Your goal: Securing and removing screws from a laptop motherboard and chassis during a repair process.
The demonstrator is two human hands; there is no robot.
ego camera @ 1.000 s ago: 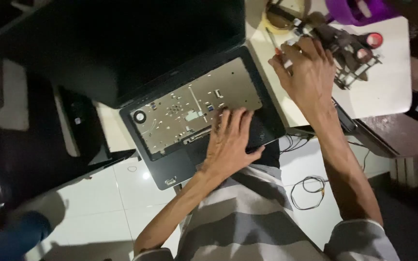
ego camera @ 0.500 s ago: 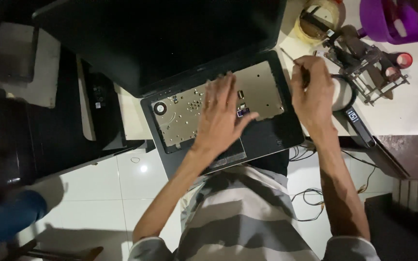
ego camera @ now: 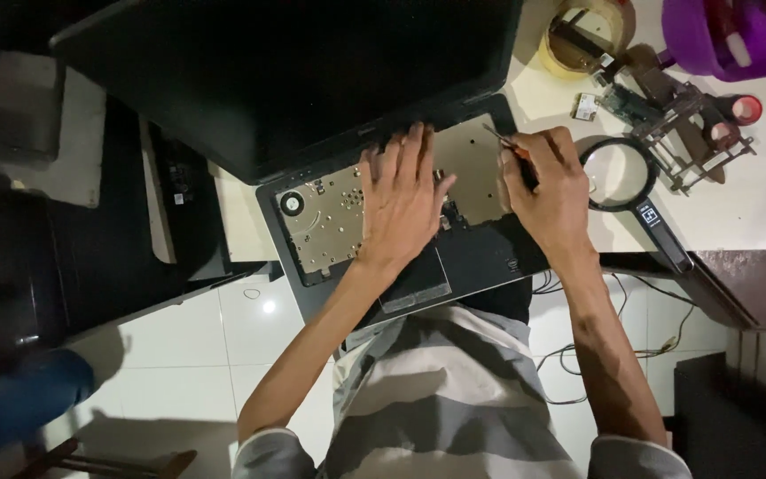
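An opened black laptop (ego camera: 480, 257) lies before me with its keyboard removed, baring a metal plate (ego camera: 325, 222) studded with screws. My left hand (ego camera: 405, 200) rests flat on that plate, fingers spread. My right hand (ego camera: 547, 191) sits at the laptop's right edge, closed around a thin screwdriver (ego camera: 503, 142) whose tip points up-left over the plate. The laptop's dark screen (ego camera: 294, 71) stands tilted back behind the hands.
A magnifying glass (ego camera: 618, 177) lies on the white table (ego camera: 755, 204) just right of my right hand. Beyond it are a metal clamp stand (ego camera: 684, 120), a tape roll (ego camera: 582, 35), a small circuit card (ego camera: 586, 107) and a purple container (ego camera: 720, 40). Cables (ego camera: 613, 328) hang below the table.
My right hand came down from the clamp stand to the laptop's right edge with the screwdriver. My left hand slid up from the palm rest onto the metal plate.
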